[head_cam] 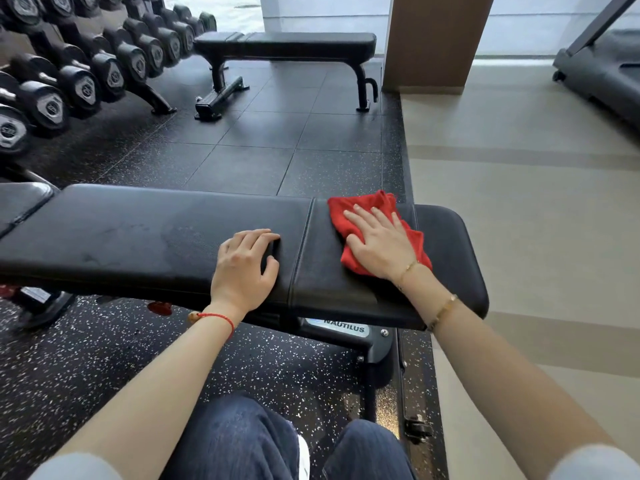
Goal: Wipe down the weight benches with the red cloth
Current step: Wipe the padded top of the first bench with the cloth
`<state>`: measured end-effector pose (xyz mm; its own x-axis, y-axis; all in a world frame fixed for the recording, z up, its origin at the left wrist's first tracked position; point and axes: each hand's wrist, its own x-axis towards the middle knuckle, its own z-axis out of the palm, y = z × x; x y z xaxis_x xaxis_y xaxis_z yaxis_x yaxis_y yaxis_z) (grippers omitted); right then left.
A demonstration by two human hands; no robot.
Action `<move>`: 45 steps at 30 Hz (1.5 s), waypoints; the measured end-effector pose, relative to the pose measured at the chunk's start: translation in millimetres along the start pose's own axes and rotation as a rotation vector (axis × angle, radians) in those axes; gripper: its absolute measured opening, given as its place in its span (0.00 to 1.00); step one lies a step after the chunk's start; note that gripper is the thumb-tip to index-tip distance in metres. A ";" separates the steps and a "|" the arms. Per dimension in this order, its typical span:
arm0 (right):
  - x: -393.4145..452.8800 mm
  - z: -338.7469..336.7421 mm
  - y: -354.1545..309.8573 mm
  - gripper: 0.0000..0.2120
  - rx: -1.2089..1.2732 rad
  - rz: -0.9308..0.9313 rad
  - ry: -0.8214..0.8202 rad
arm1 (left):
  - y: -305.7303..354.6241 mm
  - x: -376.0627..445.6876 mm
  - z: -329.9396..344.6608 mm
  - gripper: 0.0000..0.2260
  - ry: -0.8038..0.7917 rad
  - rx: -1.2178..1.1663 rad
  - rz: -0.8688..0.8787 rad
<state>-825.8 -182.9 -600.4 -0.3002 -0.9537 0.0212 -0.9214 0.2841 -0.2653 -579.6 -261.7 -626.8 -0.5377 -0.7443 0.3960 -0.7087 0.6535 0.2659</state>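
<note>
Cloth (377, 230) is what matters here: soft, limp and light, a red rag bunched flat on the short end pad of the near bench (156, 237), close to the pad's far edge and just right of the seam between the two pads. My right hand (381, 244) lies on top of it with fingers straight and spread, pressing it down rather than pinching it. My left hand (242, 268) rests bare on the long pad just left of that seam, fingers lightly bent on the surface and holding nothing, steadying me.

I judge a rag like this will fold and slide under the palm, so a flat press over its middle keeps it from rolling up; pinching a corner would only drag a tail. The black padding looks smooth and firm with a slight give, and a dull smeared patch shows on the long pad. The bench itself looks heavy and should not shift under wiping. A second bench (284, 45) stands well apart on the floor beyond, beside the dumbbell rack (86, 74).
</note>
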 end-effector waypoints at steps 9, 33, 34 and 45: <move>-24.6 21.8 -72.9 0.27 0.021 -0.154 -0.006 | 1.9 0.1 -2.5 0.18 0.005 0.007 -0.007; -89.3 -8.6 47.5 0.30 -0.033 0.166 0.054 | 0.2 -1.6 -1.0 0.18 0.005 -0.007 0.000; -84.0 -10.7 54.3 0.28 -0.037 0.180 0.044 | 0.4 -2.0 -1.0 0.18 0.002 -0.004 0.000; -48.4 -19.5 68.8 0.28 -0.018 0.271 0.028 | -0.8 -0.9 -1.0 0.19 0.006 -0.005 0.008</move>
<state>-879.5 -115.2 -600.9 -0.5427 -0.8397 -0.0213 -0.8108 0.5303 -0.2478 -578.1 -261.4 -626.5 -0.5405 -0.7383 0.4035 -0.7020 0.6601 0.2675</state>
